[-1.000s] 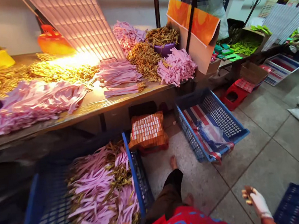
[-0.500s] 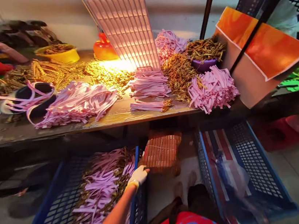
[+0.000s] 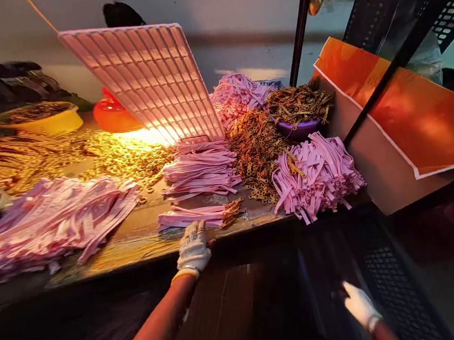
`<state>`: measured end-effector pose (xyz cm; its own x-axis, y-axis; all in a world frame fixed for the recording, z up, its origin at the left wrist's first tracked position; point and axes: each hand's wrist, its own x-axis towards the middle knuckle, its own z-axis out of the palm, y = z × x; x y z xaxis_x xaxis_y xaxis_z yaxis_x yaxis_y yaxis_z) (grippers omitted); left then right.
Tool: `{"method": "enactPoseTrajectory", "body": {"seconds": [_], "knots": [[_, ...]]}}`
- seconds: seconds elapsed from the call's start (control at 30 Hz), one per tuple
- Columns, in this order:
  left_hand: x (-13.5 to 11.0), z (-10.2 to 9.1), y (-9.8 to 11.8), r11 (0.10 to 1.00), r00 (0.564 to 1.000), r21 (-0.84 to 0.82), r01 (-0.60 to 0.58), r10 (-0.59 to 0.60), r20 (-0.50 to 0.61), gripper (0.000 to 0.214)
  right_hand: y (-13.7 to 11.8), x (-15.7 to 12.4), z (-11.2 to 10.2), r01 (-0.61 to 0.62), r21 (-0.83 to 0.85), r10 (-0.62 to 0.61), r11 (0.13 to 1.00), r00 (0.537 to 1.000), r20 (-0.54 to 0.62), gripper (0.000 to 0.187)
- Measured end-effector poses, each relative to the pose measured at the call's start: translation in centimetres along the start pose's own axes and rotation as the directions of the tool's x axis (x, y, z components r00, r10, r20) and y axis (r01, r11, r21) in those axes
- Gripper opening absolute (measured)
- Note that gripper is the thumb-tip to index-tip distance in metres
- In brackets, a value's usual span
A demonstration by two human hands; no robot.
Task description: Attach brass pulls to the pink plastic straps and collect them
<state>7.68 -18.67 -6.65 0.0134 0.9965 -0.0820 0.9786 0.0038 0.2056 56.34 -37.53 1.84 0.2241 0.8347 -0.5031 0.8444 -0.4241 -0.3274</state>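
My left hand [image 3: 194, 247], in a whitish knit glove with bare fingertips, reaches to the table's front edge. Its fingers are stretched out flat, by a small bundle of pink straps [image 3: 189, 216] with brass-coloured clasps at their right end. Whether they touch the straps I cannot tell. Below the table edge at lower right is my right hand [image 3: 360, 306], also gloved; it is blurred, and its fingers are hard to make out. Behind the small bundle lies a larger stack of pink straps [image 3: 200, 171], in front of a leaning pink ribbed tray [image 3: 152, 79].
A heap of brass clasps [image 3: 255, 149], a purple bowl [image 3: 299, 128] of clasps and a pile of pink straps [image 3: 317, 175] stand right. More straps [image 3: 57, 214], a glowing orange lamp [image 3: 113, 113] and a yellow basin [image 3: 51, 123] are left. A black pole [image 3: 375, 92] slants across an orange board [image 3: 421, 116].
My left hand has risen from beside the wooden stool below to the table edge. My right hand has come into view. The camera has moved closer to the table and tilted up.
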Motion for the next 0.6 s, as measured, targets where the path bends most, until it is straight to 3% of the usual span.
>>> {"method": "enactPoseTrajectory", "body": {"seconds": [0.1, 0.23, 0.3, 0.4, 0.5, 0.6], "knots": [[5.1, -0.4, -1.5, 0.996, 0.995, 0.007, -0.092, 0.092, -0.041, 0.081, -5.1, 5.1, -1.8, 0.216, -0.018, -0.214, 0.976, 0.975, 0.066, 0.023], [10.4, -0.4, -4.7, 0.97, 0.97, 0.02, -0.243, 0.243, -0.025, 0.086, -15.5, 12.0, -1.5, 0.459, -0.051, -0.457, 0.887, 0.888, 0.049, 0.033], [11.9, 0.3, -6.3, 0.951, 0.951, 0.016, -0.309, 0.309, -0.003, 0.081, -20.6, 15.3, -0.7, 0.512, -0.099, -0.512, 0.853, 0.859, 0.034, 0.037], [12.4, 1.5, -8.3, 0.938, 0.938, 0.001, -0.345, 0.345, 0.014, 0.082, -26.3, 20.4, 1.4, 0.53, -0.19, -0.542, 0.826, 0.84, -0.011, 0.059], [11.6, 2.0, -9.4, 0.919, 0.919, -0.017, -0.394, 0.394, 0.004, 0.081, -29.1, 24.6, 4.4, 0.472, -0.362, -0.538, 0.804, 0.837, -0.104, 0.057], [11.2, 2.3, -10.1, 0.903, 0.903, -0.009, -0.43, 0.43, 0.009, 0.088, -28.9, 27.5, 7.8, 0.46, -0.506, -0.597, 0.73, 0.789, -0.145, 0.047]]}}
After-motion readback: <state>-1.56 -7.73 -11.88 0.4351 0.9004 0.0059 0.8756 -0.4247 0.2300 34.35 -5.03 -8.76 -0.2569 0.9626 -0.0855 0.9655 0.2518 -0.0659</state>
